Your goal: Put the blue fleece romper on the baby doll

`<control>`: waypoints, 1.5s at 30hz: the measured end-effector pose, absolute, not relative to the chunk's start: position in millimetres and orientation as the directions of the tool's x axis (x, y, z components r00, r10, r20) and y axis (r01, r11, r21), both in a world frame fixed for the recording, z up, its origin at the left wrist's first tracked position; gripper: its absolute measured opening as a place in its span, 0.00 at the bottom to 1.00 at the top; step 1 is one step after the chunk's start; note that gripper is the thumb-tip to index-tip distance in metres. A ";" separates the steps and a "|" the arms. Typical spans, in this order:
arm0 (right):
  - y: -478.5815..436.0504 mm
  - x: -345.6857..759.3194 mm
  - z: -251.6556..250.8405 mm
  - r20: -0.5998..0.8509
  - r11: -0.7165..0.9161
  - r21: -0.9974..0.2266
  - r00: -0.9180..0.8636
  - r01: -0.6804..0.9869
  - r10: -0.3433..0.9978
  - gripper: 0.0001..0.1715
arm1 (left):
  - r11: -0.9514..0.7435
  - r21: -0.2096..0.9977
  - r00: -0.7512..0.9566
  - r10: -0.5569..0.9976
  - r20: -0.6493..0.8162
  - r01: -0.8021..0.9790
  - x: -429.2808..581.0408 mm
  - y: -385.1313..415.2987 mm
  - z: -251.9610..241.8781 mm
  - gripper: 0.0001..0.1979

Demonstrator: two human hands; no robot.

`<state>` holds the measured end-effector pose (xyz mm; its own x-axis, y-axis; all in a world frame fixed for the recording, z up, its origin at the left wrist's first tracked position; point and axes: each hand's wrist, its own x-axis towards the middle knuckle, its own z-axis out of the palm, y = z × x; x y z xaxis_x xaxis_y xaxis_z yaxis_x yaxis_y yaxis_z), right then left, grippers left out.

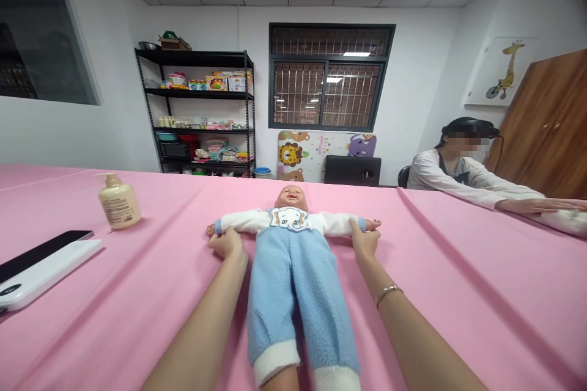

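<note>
A baby doll [291,263] in blue fleece trousers and a white top with an animal face lies on its back. Its head points away from me and both its arms are stretched out sideways. At the doll's cuff on the left, my left hand [228,244] is closed around the forearm. My right hand [365,239], below a silver bracelet on the wrist, grips the doll's other forearm near the blue cuff. Part of the fingers of each hand is hidden under the sleeves.
A pink cloth [174,293] covers the table. On the left are a pump bottle [118,203] and two phones, one a white phone [55,272]. Another person [452,165] sits at the right with hands on a white bundle [566,220]. Behind stands a black shelf [202,95].
</note>
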<state>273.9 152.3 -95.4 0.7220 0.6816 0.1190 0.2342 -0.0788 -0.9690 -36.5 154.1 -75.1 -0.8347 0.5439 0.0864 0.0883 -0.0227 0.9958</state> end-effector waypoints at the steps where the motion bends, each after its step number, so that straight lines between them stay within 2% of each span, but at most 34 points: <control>1: 150.6 273.6 -93.7 0.126 -0.099 -0.962 0.734 0.255 0.667 0.49 | -0.030 0.995 -0.868 0.487 0.094 0.091 -39.1 152.9 -74.3 0.20; 4: 146.7 271.7 -92.4 0.150 -0.145 -0.939 0.751 0.312 0.643 0.47 | -0.054 0.990 -0.923 0.358 0.139 0.128 -44.9 148.6 -71.3 0.22; 6: 145.1 271.0 -93.8 0.175 -0.159 -0.926 0.761 0.343 0.625 0.45 | -0.068 0.982 -0.916 0.355 0.188 0.175 -45.4 146.0 -69.9 0.21; 8: 144.0 270.6 -95.3 0.210 -0.173 -0.910 0.778 0.378 0.592 0.44 | -0.105 0.950 -0.856 0.413 0.311 0.295 -42.0 143.7 -69.3 0.18; 10: 143.5 269.6 -96.4 0.256 -0.185 -0.890 0.792 0.418 0.555 0.42 | -0.189 0.828 -0.687 0.478 0.547 0.528 -35.5 141.6 -69.0 0.15; 12: 144.2 267.3 -97.5 0.309 -0.180 -0.869 0.789 0.461 0.531 0.40 | -0.297 0.600 -0.409 0.509 0.758 0.743 -28.1 139.6 -69.0 0.13; 14: 145.9 263.4 -99.4 0.422 -0.148 -0.814 0.747 0.561 0.514 0.36 | -0.372 0.433 -0.190 0.538 0.821 0.821 -22.2 138.3 -69.3 0.12; 16: 148.0 257.9 -102.2 0.564 -0.094 -0.712 0.646 0.696 0.514 0.34 | -0.398 0.416 -0.106 0.606 0.788 0.818 -19.4 137.9 -69.9 0.11; 18: 150.0 251.7 -105.7 0.663 -0.018 -0.590 0.497 0.807 0.560 0.32 | -0.388 0.469 -0.103 0.673 0.732 0.793 -19.2 138.5 -70.7 0.12; 22: 152.8 241.9 -111.5 0.681 0.072 -0.410 0.252 0.909 0.688 0.25 | -0.335 0.532 -0.148 0.724 0.673 0.778 -21.7 140.1 -71.9 0.13; 26: 152.9 238.6 -114.5 0.652 0.000 -0.284 0.194 0.959 0.733 0.24 | -0.215 0.489 -0.154 0.778 0.609 0.846 -23.0 142.4 -72.5 0.14; 29: 148.7 237.5 -116.9 0.598 -0.069 -0.179 0.164 0.981 0.784 0.28 | -0.171 0.454 -0.144 0.803 0.578 0.874 -22.8 145.2 -73.8 0.14; 32: 138.7 238.1 -118.9 0.512 -0.107 -0.124 0.156 0.987 0.845 0.34 | -0.179 0.420 -0.093 0.829 0.551 0.889 -22.9 143.8 -76.8 0.12; 41: 60.9 281.8 -115.3 0.153 -0.096 -0.122 0.115 0.988 0.982 0.34 | -0.213 0.259 0.104 0.920 0.379 0.942 -67.7 75.6 -83.7 0.15; 45: -0.7 320.3 -120.8 0.117 -0.107 -0.095 0.118 0.990 0.986 0.34 | -0.158 0.221 0.087 0.949 0.303 0.962 -114.2 37.2 -77.2 0.20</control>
